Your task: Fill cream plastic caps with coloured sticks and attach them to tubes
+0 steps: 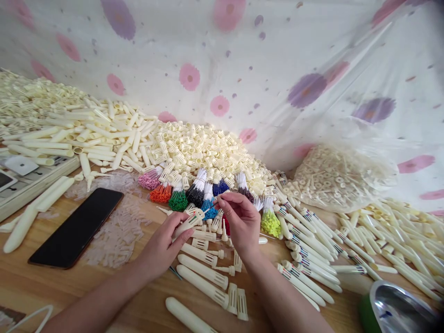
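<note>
My left hand (pixel 161 247) is closed around a cream slotted pen barrel (pixel 190 223), which shows coloured bits at its slots. My right hand (pixel 243 226) pinches a thin pen refill (pixel 211 206) by its far end; its other end reaches toward the barrel's open end, and I cannot tell whether it is inside. Behind my hands lie bundles of refills with coloured tips, among them orange (pixel 161 193), green (pixel 178 200), black (pixel 195 196) and yellow (pixel 271 224). Below my hands, loose pen barrels (pixel 203 284) and slotted sleeves (pixel 237 303) lie on the wooden table.
A black phone (pixel 76 229) rests at left beside small clear plastic pieces (pixel 116 233). A heap of cream sleeves (pixel 204 150) stands at the back. Pens with coloured sliders (pixel 308 273) lie at right, near a bag of small parts (pixel 340 178) and a green-sided metal container (pixel 398 307).
</note>
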The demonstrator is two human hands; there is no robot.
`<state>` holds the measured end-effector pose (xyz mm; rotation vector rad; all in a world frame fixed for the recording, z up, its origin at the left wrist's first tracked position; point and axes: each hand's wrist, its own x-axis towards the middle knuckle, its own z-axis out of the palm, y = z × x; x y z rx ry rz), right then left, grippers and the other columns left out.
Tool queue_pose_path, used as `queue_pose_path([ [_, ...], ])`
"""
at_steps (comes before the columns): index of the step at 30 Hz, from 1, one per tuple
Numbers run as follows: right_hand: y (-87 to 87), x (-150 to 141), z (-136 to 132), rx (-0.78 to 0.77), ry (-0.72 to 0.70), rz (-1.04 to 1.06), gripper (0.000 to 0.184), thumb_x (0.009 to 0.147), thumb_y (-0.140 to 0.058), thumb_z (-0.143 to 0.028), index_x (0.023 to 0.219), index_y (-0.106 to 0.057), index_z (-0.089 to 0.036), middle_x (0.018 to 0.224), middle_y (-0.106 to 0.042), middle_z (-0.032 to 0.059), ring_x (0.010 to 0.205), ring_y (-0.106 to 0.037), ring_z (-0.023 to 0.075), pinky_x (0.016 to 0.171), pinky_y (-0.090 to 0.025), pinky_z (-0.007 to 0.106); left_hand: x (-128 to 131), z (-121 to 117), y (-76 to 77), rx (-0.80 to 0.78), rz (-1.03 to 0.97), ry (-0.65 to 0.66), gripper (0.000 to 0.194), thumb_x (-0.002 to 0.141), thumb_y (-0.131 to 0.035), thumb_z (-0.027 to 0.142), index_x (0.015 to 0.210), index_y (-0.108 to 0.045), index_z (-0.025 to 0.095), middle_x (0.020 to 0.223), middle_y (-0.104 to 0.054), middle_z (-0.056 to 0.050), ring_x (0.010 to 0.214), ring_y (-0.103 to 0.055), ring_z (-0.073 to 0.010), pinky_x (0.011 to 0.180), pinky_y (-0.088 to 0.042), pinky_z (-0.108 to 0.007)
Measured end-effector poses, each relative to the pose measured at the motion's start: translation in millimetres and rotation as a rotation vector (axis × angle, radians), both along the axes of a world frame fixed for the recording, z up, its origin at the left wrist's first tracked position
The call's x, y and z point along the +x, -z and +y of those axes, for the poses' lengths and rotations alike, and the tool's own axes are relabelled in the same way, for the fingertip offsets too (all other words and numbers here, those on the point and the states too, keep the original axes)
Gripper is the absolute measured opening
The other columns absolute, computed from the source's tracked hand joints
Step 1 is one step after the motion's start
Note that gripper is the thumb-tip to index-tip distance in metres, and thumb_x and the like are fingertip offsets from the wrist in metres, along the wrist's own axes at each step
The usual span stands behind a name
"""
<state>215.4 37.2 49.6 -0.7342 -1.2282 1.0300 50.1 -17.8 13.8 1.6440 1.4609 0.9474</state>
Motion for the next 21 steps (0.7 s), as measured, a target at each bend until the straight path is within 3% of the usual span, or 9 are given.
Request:
queue_pose_path([
  [7,-0.2,-1,2,-0.177,-0.027,0.045,0.01,0.068,-0.075,-0.023,0.075,-0.067,-0.022,0.066,-0.066,-0.0034,0.058,-0.061,0.0104,0.058,-0.051,0.024,0,1,2.3,0.006,0.02,-0.024,0.019,0.087,-0.045,0.035,0.099,-0.052,0.022,0.095,-0.062,-0.004,0.085,-0.06,-0.0205,0.061,-0.049,-0.026],
  [11,6.2,-5,-2,-0.198,-0.051,0.023,0.012,0.067,-0.075,-0.025,0.075,-0.067,-0.022,0.067,-0.066,-0.0027,0.06,-0.06,0.0111,0.059,-0.05,0.026,1,1,1.0,0.016,0.023,-0.029,0.019,0.087,-0.046,0.035,0.098,-0.053,0.022,0.096,-0.062,-0.003,0.086,-0.059,-0.0205,0.06,-0.048,-0.026],
  [17,12.1,-9,-5,-0.154,-0.101,-0.219,0.006,0.071,-0.071,-0.027,0.071,-0.067,-0.022,0.077,-0.062,0.0012,0.072,-0.057,0.0144,0.063,-0.046,0.027,0,2,0.6,0.019,0.026,-0.046,0.018,0.086,-0.047,0.034,0.096,-0.055,0.021,0.09,-0.063,-0.003,0.079,-0.06,-0.0202,0.057,-0.047,-0.026],
  [21,6.3,-1,3,-0.231,-0.165,-0.389,0.012,0.069,-0.072,-0.031,0.065,-0.066,-0.02,0.078,-0.055,0.0011,0.075,-0.053,0.0144,0.064,-0.043,0.026,0,3,0.4,0.016,0.02,-0.035,0.018,0.087,-0.047,0.034,0.097,-0.054,0.021,0.091,-0.063,-0.004,0.08,-0.06,-0.02,0.059,-0.048,-0.026],
])
